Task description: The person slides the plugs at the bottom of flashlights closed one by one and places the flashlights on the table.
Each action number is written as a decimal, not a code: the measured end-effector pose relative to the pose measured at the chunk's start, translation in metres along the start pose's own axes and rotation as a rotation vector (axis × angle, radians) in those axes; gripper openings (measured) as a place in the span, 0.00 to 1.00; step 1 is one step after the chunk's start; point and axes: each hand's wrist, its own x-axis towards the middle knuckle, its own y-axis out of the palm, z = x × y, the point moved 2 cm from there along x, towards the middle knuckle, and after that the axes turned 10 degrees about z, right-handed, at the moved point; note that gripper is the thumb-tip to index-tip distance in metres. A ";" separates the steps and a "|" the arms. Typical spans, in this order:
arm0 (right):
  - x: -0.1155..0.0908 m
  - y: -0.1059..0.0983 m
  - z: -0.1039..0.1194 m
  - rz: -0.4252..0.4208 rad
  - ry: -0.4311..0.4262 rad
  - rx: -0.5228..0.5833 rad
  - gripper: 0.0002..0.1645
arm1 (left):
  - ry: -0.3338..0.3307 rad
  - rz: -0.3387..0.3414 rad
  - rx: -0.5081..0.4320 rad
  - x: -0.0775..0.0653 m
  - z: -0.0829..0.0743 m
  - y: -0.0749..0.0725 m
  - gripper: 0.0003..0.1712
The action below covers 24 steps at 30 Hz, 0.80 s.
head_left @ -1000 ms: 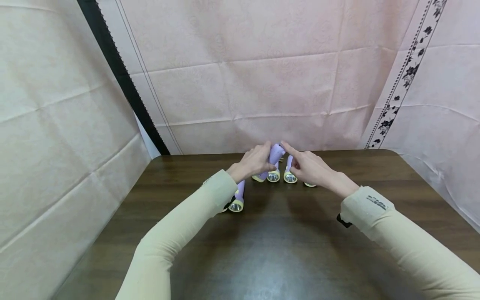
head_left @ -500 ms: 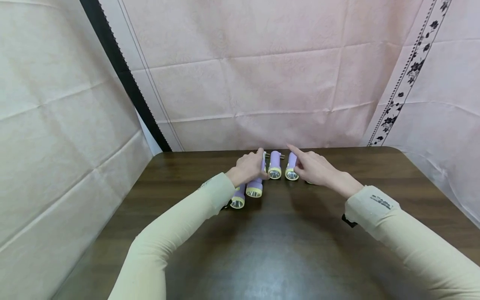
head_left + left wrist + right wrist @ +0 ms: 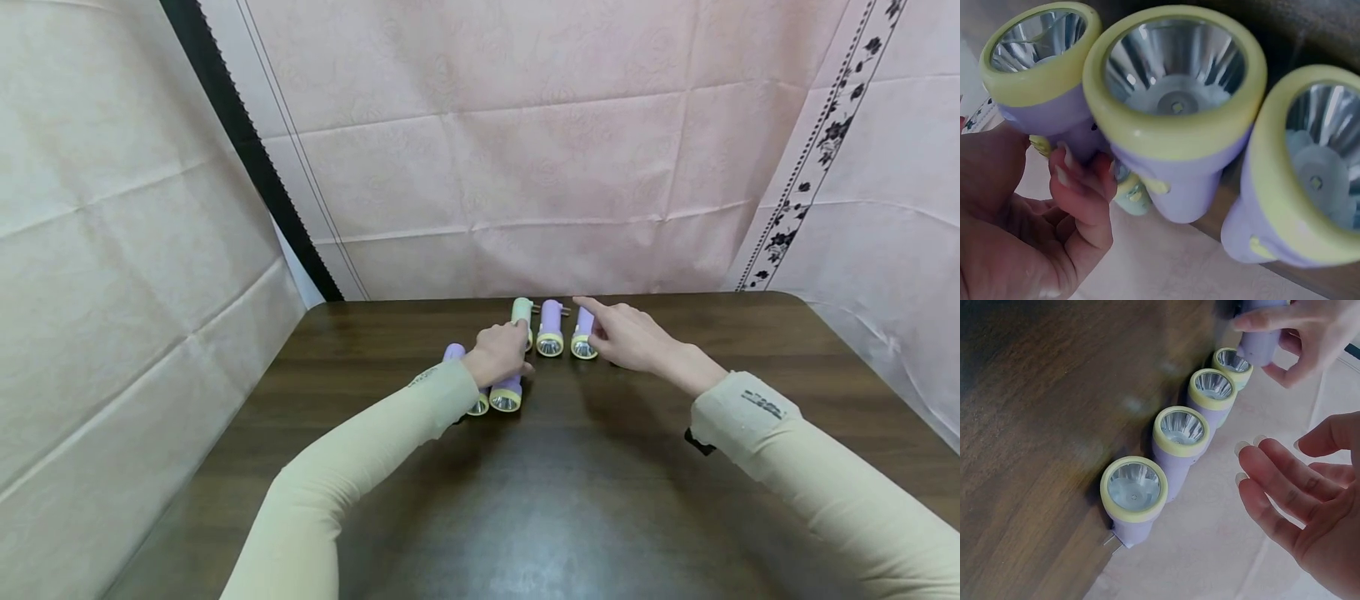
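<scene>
My left hand (image 3: 498,354) holds a purple flashlight (image 3: 506,396) with a yellow rim, lens toward me, low over the table beside another purple flashlight (image 3: 478,407). In the left wrist view the fingers curl against the body of the held flashlight (image 3: 1041,87), and two more purple flashlights stand close alongside. My right hand (image 3: 633,337) hovers over the back row, index finger extended above a purple flashlight (image 3: 583,333). Its fingers are loosely bent and hold nothing in the right wrist view, apart from the row of flashlights (image 3: 1175,453).
A mint-green flashlight (image 3: 522,312) and a purple flashlight (image 3: 551,325) stand in the back row, metal prongs showing between them. Further left, a purple flashlight end (image 3: 453,352) shows behind my left wrist. Pale cloth (image 3: 562,167) hangs behind the brown table (image 3: 585,500).
My left hand has lowered the purple flashlight from a raised, tilted position and drawn it leftward and toward me, uncovering the green flashlight. My right hand has stayed nearly in place.
</scene>
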 end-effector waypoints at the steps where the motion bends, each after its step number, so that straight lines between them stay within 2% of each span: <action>1: 0.000 0.000 0.000 0.000 0.002 -0.002 0.35 | -0.003 0.007 0.009 0.001 0.000 0.001 0.35; 7: -0.002 0.000 -0.001 -0.006 0.009 -0.014 0.34 | -0.030 0.049 0.046 0.004 -0.001 0.008 0.37; 14: -0.002 0.002 -0.003 0.001 0.012 -0.006 0.32 | -0.033 0.073 0.019 0.003 0.001 0.011 0.35; 24: -0.004 0.001 -0.004 -0.002 0.019 -0.018 0.31 | -0.045 0.064 0.027 0.003 0.002 0.014 0.35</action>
